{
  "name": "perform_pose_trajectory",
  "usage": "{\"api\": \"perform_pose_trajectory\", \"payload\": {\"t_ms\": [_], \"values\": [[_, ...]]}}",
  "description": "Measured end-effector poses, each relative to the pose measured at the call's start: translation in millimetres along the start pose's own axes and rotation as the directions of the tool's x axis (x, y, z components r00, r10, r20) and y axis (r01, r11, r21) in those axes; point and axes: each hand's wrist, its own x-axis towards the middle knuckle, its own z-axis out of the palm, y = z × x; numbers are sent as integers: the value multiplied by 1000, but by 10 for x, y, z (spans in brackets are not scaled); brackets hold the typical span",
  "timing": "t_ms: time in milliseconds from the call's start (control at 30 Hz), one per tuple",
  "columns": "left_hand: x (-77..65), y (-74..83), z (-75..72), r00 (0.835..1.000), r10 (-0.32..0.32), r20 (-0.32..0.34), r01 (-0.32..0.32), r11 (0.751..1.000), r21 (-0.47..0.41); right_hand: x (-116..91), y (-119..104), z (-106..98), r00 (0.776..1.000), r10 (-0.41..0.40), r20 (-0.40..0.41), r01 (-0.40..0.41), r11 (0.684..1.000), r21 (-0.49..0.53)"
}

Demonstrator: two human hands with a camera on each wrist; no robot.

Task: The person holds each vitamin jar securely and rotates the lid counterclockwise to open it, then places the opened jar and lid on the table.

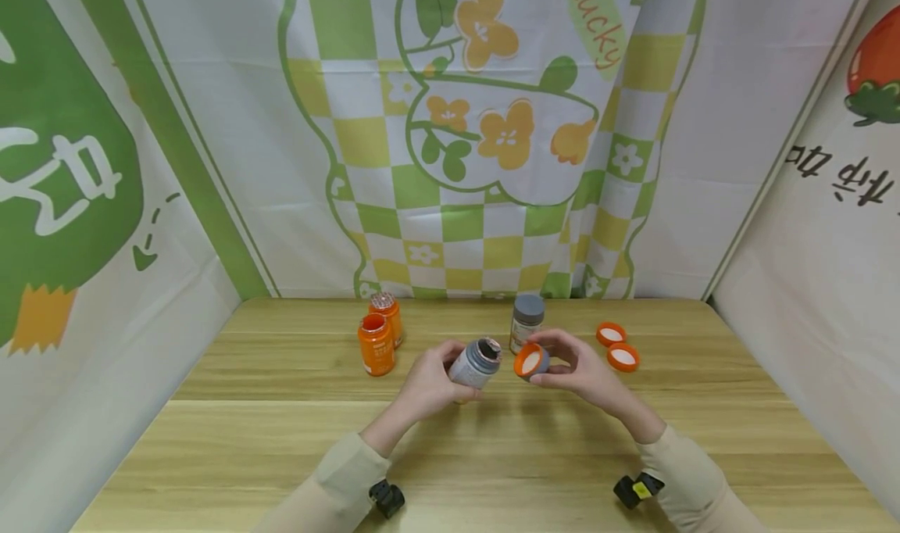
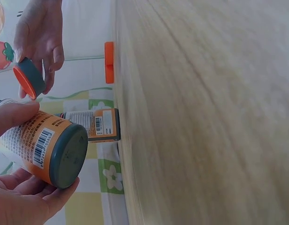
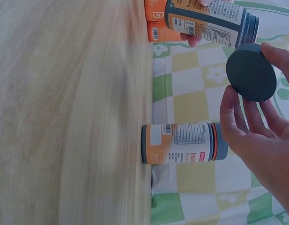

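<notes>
My left hand (image 1: 437,380) grips a grey bottle (image 1: 473,367) with a white and orange label, its uncapped mouth tilted up and to the right. Torn foil shows around the rim. In my right hand (image 1: 578,367), thumb and fingers pinch a grey cap (image 3: 251,72) with an orange inner rim and white liner; its inside faces the bottle in the head view. The cap is apart from the bottle mouth. Behind the cap stands a second grey bottle (image 1: 527,320), upright with its cap on.
Two orange bottles (image 1: 377,351) without caps stand at the back left. Two orange caps (image 1: 623,356) lie on the wooden table (image 1: 281,439) at the right, white liners up. A patterned curtain (image 1: 464,236) hangs behind the table's far edge.
</notes>
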Motion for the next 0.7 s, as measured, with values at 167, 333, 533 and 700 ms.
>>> {"api": "perform_pose_trajectory", "payload": {"t_ms": [167,333,533,700], "values": [[-9,-6,-16,1000,-10,3,10,1000,-5,-19,28,-21,1000,9,1,-9,1000,4],[-16,-22,-32,1000,-17,-11,17,1000,-4,-49,71,-41,1000,25,-14,-25,1000,-11],[-28,-66,-69,999,-32,-40,31,999,-16,-83,112,-60,999,24,-34,-26,998,-53],[-28,-108,-106,998,-32,-48,31,999,-31,-89,153,-72,998,20,-55,-25,996,-83]]}}
